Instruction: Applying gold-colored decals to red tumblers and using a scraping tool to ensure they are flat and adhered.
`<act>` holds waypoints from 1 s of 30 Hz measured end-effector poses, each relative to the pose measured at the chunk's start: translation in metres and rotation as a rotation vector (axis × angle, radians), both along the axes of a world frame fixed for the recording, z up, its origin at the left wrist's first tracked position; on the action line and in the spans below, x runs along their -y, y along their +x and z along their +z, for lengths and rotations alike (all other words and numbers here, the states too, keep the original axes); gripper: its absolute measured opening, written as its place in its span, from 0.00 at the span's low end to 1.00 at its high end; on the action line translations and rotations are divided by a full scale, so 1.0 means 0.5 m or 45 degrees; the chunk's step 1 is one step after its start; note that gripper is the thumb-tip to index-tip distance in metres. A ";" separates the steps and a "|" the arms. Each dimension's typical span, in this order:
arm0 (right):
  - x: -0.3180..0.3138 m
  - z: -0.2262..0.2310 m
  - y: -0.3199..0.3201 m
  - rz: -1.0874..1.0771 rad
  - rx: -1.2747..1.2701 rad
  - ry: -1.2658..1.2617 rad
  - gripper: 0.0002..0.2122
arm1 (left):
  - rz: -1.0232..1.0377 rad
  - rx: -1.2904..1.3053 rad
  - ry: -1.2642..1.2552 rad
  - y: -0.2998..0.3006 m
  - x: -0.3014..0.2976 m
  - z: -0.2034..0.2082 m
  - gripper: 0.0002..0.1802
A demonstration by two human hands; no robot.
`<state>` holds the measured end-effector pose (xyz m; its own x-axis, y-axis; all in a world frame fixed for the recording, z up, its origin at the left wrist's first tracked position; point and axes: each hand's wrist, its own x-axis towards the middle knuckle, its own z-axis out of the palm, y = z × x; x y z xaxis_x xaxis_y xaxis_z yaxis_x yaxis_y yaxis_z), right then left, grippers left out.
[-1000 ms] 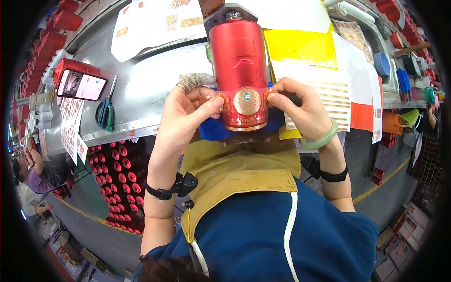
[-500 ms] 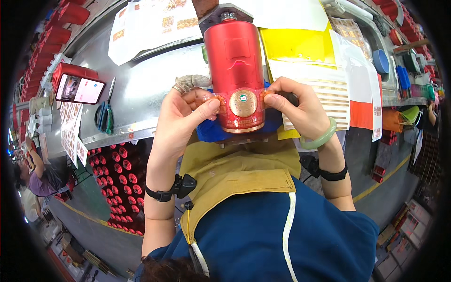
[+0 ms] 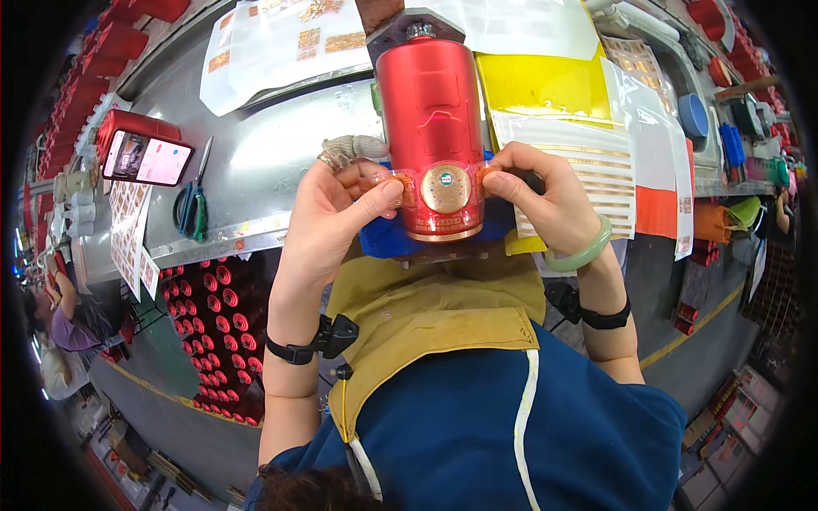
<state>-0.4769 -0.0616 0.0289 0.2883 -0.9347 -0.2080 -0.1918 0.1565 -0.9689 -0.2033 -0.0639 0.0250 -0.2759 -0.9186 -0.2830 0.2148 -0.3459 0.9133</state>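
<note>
At the near edge of the metal table point(image 3: 247, 153), a red bottle point(image 3: 430, 94) is lying with its cap point(image 3: 420, 31) pointing away from the person, a blue pad point(image 3: 380, 240) showing beside its base. The left hand point(image 3: 341, 194) and the right hand point(image 3: 545, 194) are each pinching, thumb against finger, one end of a clear film point(image 3: 410, 189) showing on both sides of a round gold disc point(image 3: 446, 188). Little is changing over the last second: both pinches are staying closed (a knit cover point(image 3: 362, 147) is wrapping one left finger), and the work, seemingly, is remaining at the film, neither end being let go.
</note>
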 end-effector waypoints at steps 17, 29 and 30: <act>0.004 0.005 0.000 0.020 -0.007 0.015 0.09 | 0.013 -0.029 0.019 -0.002 0.001 0.008 0.24; 0.004 0.002 -0.001 0.022 -0.017 0.003 0.09 | 0.035 -0.029 0.029 -0.003 -0.001 0.005 0.23; 0.004 0.001 -0.003 0.031 -0.046 -0.005 0.09 | 0.031 -0.030 0.030 -0.003 -0.001 0.004 0.23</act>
